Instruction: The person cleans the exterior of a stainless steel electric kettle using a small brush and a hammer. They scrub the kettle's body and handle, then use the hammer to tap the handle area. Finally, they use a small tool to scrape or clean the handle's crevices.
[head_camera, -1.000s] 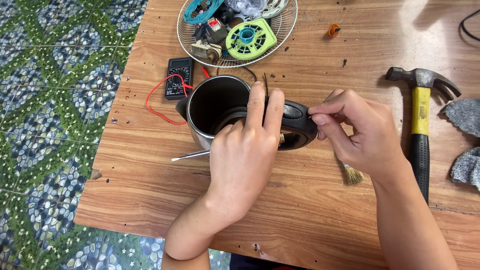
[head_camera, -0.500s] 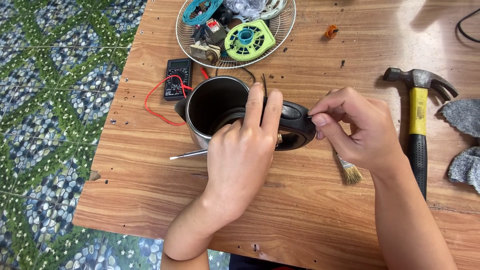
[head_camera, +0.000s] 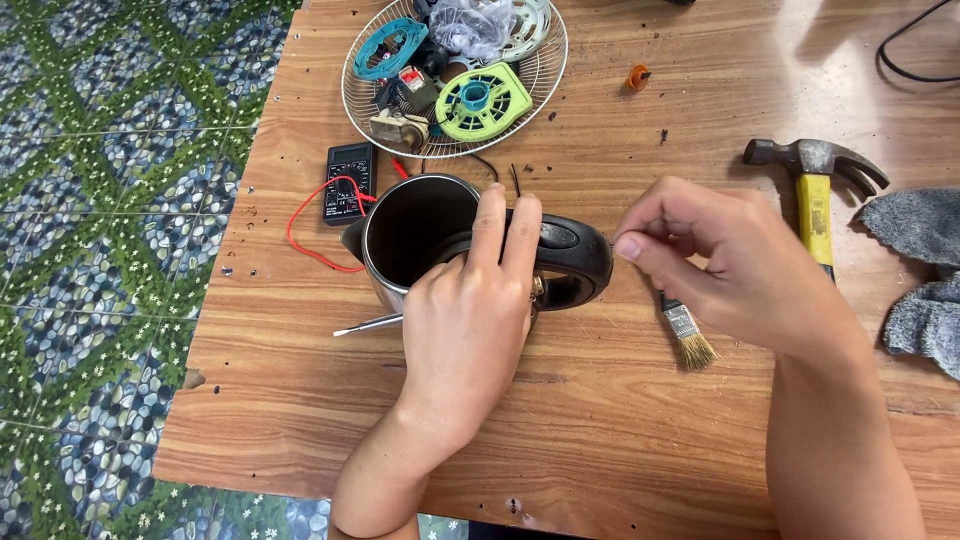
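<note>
Head view. A stainless-steel electric kettle with no lid (head_camera: 415, 235) is seen lying on the wooden plank tabletop (head_camera: 600, 420), its open mouth turned up toward the camera and its black plastic loop handle (head_camera: 565, 262) pointing to the right. The left hand (head_camera: 470, 330) is laid over the handle's root where it meets the kettle body, with the fingers (head_camera: 505, 225) closed over the top of it; the kettle appears to be pinned this way so that it cannot roll or turn. The right hand (head_camera: 725, 265) is held just to the right of the handle's end, thumb and forefinger pinched together. Whether something small is held in the pinch cannot be told; nothing is resolved between the fingertips.

A small flat paintbrush with pale bristles (head_camera: 685, 335) is lying under the right hand, apart from it, within easy reach. A thin metal rod or probe (head_camera: 368, 325) projects from beneath the kettle on its left side. A black handheld multimeter with red leads (head_camera: 348, 182) rests just beside the kettle's upper left. Loose parts are collected in a round white wire basket (head_camera: 355, 95) at the table's far edge, presumably to stop them scattering. A yellow-handled claw hammer (head_camera: 815, 195) and grey knitted cloth (head_camera: 925, 270) are set well to the right.
</note>
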